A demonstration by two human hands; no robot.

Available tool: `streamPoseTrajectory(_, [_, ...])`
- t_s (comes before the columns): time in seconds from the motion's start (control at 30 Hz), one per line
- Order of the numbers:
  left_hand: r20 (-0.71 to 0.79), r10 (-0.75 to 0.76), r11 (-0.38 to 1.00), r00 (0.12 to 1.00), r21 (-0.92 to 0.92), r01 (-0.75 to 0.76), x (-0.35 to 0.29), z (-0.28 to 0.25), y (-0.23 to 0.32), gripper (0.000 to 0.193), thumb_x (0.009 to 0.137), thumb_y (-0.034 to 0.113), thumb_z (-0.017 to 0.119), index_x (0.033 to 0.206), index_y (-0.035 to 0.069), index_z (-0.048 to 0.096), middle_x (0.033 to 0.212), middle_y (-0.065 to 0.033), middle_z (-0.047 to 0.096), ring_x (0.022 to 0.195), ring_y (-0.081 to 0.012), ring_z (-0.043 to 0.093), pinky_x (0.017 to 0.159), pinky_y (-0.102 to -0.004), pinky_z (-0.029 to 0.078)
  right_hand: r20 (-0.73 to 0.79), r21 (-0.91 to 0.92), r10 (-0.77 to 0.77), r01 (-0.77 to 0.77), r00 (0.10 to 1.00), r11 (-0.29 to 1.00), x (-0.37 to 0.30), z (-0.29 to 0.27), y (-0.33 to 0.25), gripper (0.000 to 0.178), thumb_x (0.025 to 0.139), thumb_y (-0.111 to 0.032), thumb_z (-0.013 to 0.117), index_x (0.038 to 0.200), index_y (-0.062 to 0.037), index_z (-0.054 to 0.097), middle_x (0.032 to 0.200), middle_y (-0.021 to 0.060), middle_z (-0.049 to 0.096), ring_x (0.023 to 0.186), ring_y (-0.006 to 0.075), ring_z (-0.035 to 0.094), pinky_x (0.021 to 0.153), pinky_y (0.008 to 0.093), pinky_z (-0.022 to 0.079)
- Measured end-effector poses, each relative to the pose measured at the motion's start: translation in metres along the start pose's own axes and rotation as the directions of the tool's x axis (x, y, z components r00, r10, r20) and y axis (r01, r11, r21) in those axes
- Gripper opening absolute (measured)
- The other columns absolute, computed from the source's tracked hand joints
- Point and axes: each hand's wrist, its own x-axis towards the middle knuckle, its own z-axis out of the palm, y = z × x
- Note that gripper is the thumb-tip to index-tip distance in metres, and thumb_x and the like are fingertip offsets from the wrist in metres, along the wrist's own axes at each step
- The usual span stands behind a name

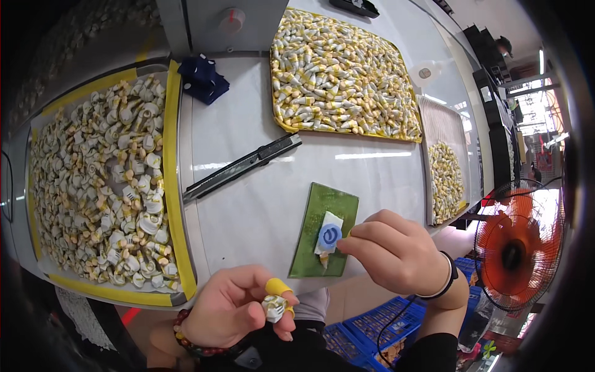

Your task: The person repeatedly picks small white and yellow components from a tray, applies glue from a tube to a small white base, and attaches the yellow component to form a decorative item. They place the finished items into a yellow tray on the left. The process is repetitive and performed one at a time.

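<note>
My left hand (232,307) is closed around a small white piece with dark stripes and yellow parts (273,308), held at the fingertips; yellow finger covers (277,286) sit on its fingers. To the right, my right hand (396,251) is bent over a green rectangular mat (304,248), its fingertips pinched at the edge of a round blue piece with a dark ring mark (330,235). That blue piece lies over a white pad (333,219) on the mat. Just below it pokes out a small white and yellow piece (324,259).
A yellow-edged tray (175,235) of white pieces stands left. Behind is another tray (347,131) heaped with white and yellow pieces, and a third tray (437,105) stands right. A black utility knife (245,166), dark blue cloth (203,79), orange fan (517,248) and blue crates (384,322) are around.
</note>
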Motion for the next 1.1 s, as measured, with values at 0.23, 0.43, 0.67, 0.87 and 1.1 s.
streamPoseTrajectory(0.23, [0.022, -0.052, 0.999, 0.998, -0.015, 0.052, 0.000, 0.000, 0.002, 0.045, 0.086, 0.028, 0.063, 0.112, -0.006, 0.050, 0.094, -0.0135, 0.063, 0.086, -0.0175, 0.063, 0.078, -0.0305, 0.053, -0.027, -0.052, -0.014, 0.013, 1.000, 0.999, 0.003, 0.002, -0.004, 0.032, 0.055, 0.001, 0.061, 0.086, -0.0006, 0.063, 0.080, 0.0068, 0.057, 0.068, 0.0209, 0.056, 0.055, 0.0295, 0.048])
streamPoseTrajectory(0.43, [0.028, -0.056, 0.998, 0.998, -0.025, 0.057, 0.001, 0.002, 0.002, 0.042, 0.088, 0.026, 0.061, 0.112, -0.005, 0.049, 0.094, -0.0133, 0.063, 0.086, -0.0172, 0.063, 0.077, -0.0303, 0.052, -0.058, -0.071, -0.077, 0.073, 0.995, 0.995, -0.001, 0.005, 0.002, 0.029, 0.060, -0.005, 0.066, 0.088, 0.0011, 0.060, 0.082, 0.0064, 0.055, 0.068, 0.0172, 0.055, 0.053, 0.0255, 0.047])
streamPoseTrajectory(0.67, [-0.174, -0.077, 0.994, 0.982, 0.059, 0.088, 0.006, 0.016, 0.005, 0.045, 0.080, 0.032, 0.069, 0.099, -0.005, 0.052, 0.077, -0.0160, 0.061, 0.072, -0.0265, 0.061, 0.061, -0.0367, 0.053, -0.014, -0.046, -0.027, 0.026, 1.000, 0.999, -0.001, 0.005, -0.002, 0.031, 0.057, -0.001, 0.063, 0.088, -0.0001, 0.062, 0.080, 0.0069, 0.057, 0.067, 0.0201, 0.056, 0.054, 0.0288, 0.048])
streamPoseTrajectory(0.87, [-0.129, -0.147, 0.985, 0.981, 0.072, 0.157, 0.010, 0.019, 0.003, 0.044, 0.083, 0.033, 0.066, 0.100, -0.005, 0.051, 0.077, -0.0153, 0.062, 0.071, -0.0246, 0.062, 0.062, -0.0333, 0.052, -0.279, 0.193, -0.052, 0.109, 0.959, 0.975, 0.002, -0.002, -0.008, 0.023, 0.063, -0.005, 0.065, 0.085, 0.0025, 0.064, 0.079, 0.0085, 0.060, 0.063, 0.0178, 0.057, 0.052, 0.0245, 0.047])
streamPoseTrajectory(1.1, [0.133, -0.249, 0.954, 0.959, -0.137, 0.266, 0.013, 0.009, -0.004, 0.023, 0.093, 0.022, 0.053, 0.099, 0.000, 0.050, 0.089, -0.0101, 0.063, 0.081, -0.0134, 0.063, 0.071, -0.0273, 0.053, -0.381, 0.396, 0.092, 0.072, 0.920, 0.916, 0.020, -0.008, -0.040, 0.009, 0.068, -0.005, 0.065, 0.076, -0.0071, 0.067, 0.070, 0.0039, 0.064, 0.058, 0.0164, 0.061, 0.049, 0.0227, 0.048])
